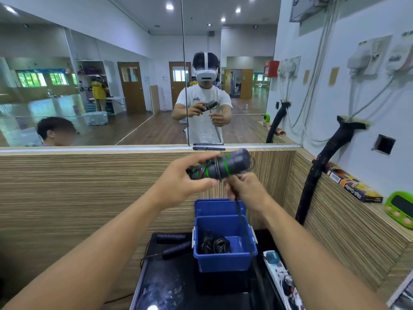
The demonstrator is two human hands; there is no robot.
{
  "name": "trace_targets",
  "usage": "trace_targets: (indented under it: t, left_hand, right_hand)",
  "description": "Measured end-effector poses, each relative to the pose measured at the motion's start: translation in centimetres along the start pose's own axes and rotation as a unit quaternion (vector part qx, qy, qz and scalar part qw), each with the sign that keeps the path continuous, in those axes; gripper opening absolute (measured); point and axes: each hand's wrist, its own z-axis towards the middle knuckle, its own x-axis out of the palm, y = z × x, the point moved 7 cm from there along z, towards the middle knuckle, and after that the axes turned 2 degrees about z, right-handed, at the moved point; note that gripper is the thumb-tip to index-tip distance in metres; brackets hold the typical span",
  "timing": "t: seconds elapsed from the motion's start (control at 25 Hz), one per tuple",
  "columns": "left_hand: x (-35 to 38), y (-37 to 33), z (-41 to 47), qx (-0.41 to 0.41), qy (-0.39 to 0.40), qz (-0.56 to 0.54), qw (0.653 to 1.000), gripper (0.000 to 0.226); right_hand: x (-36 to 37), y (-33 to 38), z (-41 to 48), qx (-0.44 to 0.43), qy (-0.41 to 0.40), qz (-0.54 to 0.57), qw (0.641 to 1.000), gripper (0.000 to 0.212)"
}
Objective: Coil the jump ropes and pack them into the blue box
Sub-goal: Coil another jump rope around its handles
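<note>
My left hand (182, 181) grips a pair of black jump rope handles with green rings (220, 167), held sideways above the box. Thin black cord is wound around them. My right hand (244, 189) pinches the loose end of that cord (238, 208), which hangs down toward the box. The blue box (223, 259) stands open on a black surface below, its lid (214, 208) tipped up behind. A coiled black rope (214, 243) lies inside it. Another jump rope with purple handles (172, 245) lies on the black surface left of the box.
A wood-grain partition (89, 198) runs behind and to the right of the box, under a wall mirror. A white power strip (281, 280) lies right of the box. A thick black hose (312, 182), an orange carton (353, 186) and a green timer (400, 209) sit on the right ledge.
</note>
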Motion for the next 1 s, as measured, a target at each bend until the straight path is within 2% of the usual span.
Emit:
trace_targets:
  t: [0.12, 0.2, 0.24, 0.32, 0.4, 0.44, 0.56, 0.68, 0.76, 0.88, 1.0]
  left_hand:
    - [-1.9, 1.7, 2.2, -0.028, -0.104, 0.020, 0.994, 0.058]
    - [-3.2, 3.7, 3.6, -0.055, -0.144, 0.167, 0.974, 0.056]
    - [-3.3, 4.6, 4.0, -0.068, -0.128, 0.264, 0.953, 0.056]
    - [-2.6, 6.3, 4.3, -0.082, -0.042, 0.425, 0.900, 0.059]
    - [-1.6, 7.6, 3.9, -0.073, 0.058, 0.508, 0.857, 0.060]
    - [-1.2, 7.9, 3.6, -0.064, 0.095, 0.519, 0.847, 0.061]
    - [-0.1, 7.7, 2.6, -0.037, 0.156, 0.469, 0.869, 0.059]
    - [0.9, 7.1, 1.2, -0.012, 0.183, 0.376, 0.908, 0.058]
    - [1.0, 6.5, 0.3, 0.003, 0.183, 0.322, 0.929, 0.059]
    - [0.6, 4.7, -0.2, 0.029, 0.156, 0.261, 0.952, 0.058]
    - [0.2, 2.9, -0.4, 0.035, 0.107, 0.167, 0.979, 0.063]
  right_hand:
    - [1.5, -3.5, -0.8, 0.052, 0.005, -0.045, 0.998, 0.026]
    - [2.2, -4.7, -1.1, 0.066, 0.021, -0.087, 0.994, 0.023]
    - [2.2, -4.4, -1.0, 0.064, 0.028, -0.126, 0.990, 0.022]
    - [1.8, -2.8, -0.6, 0.036, 0.048, -0.258, 0.964, 0.021]
    - [1.1, -0.9, -0.1, -0.001, 0.053, -0.392, 0.919, 0.025]
    - [0.7, 0.0, 0.2, -0.014, 0.048, -0.431, 0.901, 0.025]
    - [0.1, 2.0, 0.8, -0.055, 0.027, -0.469, 0.881, 0.022]
    - [0.0, 3.2, 1.4, -0.085, 0.041, -0.433, 0.896, 0.016]
    - [-0.2, 3.6, 1.7, -0.087, 0.055, -0.360, 0.927, 0.010]
    - [-0.9, 3.8, 1.9, -0.078, 0.052, -0.171, 0.981, 0.006]
    - [-1.4, 3.0, 2.2, -0.046, 0.040, -0.054, 0.997, 0.003]
